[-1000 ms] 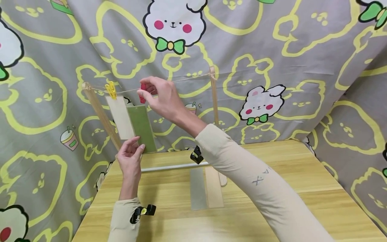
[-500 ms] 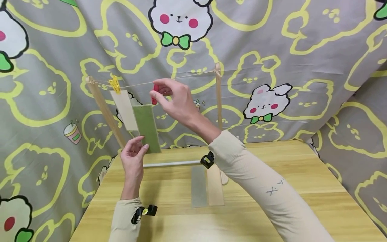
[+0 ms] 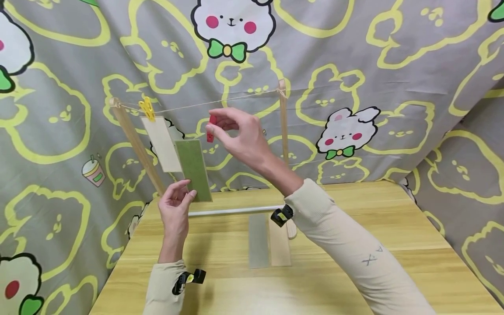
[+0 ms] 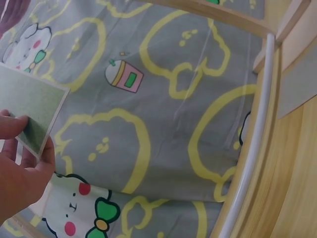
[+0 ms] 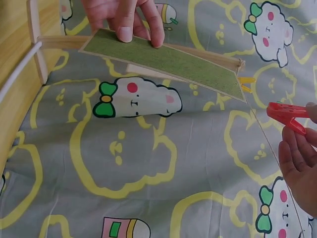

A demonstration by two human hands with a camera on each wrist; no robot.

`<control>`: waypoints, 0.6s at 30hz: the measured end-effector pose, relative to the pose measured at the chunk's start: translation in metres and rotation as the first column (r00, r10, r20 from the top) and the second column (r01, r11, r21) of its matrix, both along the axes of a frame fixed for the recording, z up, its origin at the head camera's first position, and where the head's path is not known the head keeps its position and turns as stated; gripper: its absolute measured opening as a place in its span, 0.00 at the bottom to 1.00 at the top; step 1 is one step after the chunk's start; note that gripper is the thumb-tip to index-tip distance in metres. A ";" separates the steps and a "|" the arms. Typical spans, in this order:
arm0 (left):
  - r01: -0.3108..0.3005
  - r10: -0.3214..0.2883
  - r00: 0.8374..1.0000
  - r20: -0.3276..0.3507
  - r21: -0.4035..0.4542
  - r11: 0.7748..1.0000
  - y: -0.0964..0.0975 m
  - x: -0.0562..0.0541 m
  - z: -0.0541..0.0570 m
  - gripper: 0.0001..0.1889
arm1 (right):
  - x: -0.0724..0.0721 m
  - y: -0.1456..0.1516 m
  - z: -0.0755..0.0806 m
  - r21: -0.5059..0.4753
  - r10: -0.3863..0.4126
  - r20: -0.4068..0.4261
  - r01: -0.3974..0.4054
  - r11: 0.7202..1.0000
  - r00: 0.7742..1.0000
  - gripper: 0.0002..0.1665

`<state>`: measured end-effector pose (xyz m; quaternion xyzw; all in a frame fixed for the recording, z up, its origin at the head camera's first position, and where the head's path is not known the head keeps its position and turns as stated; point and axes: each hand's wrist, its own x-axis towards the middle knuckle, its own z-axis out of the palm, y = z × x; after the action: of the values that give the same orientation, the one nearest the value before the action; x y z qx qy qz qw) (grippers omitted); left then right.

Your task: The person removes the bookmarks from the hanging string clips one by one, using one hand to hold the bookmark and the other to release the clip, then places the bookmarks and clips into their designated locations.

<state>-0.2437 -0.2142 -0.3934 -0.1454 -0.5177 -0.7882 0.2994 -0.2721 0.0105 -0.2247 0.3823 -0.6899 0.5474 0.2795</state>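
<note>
My left hand (image 3: pixel 175 210) pinches a green rectangular card (image 3: pixel 194 170) with pale edges by its lower left side, thumb in front and fingers behind. In the left wrist view a corner of the green card (image 4: pixel 42 106) shows between thumb and fingers. My right hand (image 3: pixel 244 135) pinches a red clothespin (image 3: pixel 211 129), which is off the string and to the right of the card's top. In the right wrist view the red clothespin (image 5: pixel 287 115) stands apart from the card. A yellow clothespin (image 3: pixel 147 108) holds a cream card (image 3: pixel 162 144) on the string (image 3: pixel 189 106).
The string runs between a left wooden post (image 3: pixel 134 142) and a right wooden post (image 3: pixel 283 122). Behind a grey card (image 3: pixel 258 240) and a tan card (image 3: pixel 279 245) on the wooden table (image 3: pixel 338 271) lies a white rod (image 3: pixel 228 212). A patterned curtain (image 3: pixel 409 87) hangs behind.
My right hand has moved right and slightly down with the red clothespin, away from the string. The green card in my left hand has shifted slightly right and now sits lower under the string.
</note>
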 end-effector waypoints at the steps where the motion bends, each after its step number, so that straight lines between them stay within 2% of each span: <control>1: 0.000 0.000 1.000 0.004 0.001 1.000 0.001 0.001 0.000 0.18 | 0.001 0.002 -0.001 0.000 0.000 0.003 0.000 1.000 1.000 0.19; 9: -0.018 0.019 0.999 0.036 -0.019 1.000 0.003 0.009 -0.001 0.17 | 0.009 0.013 -0.011 -0.026 0.004 0.002 -0.004 1.000 1.000 0.19; 18: 0.004 -0.004 1.000 0.008 -0.007 1.000 0.008 0.014 -0.003 0.18 | 0.019 0.024 -0.024 -0.045 0.020 -0.054 -0.023 0.999 0.998 0.19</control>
<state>-0.2297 -0.2060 -0.3962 -0.1443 -0.5216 -0.7874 0.2952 -0.2534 0.0344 -0.2489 0.3977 -0.6653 0.5557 0.3006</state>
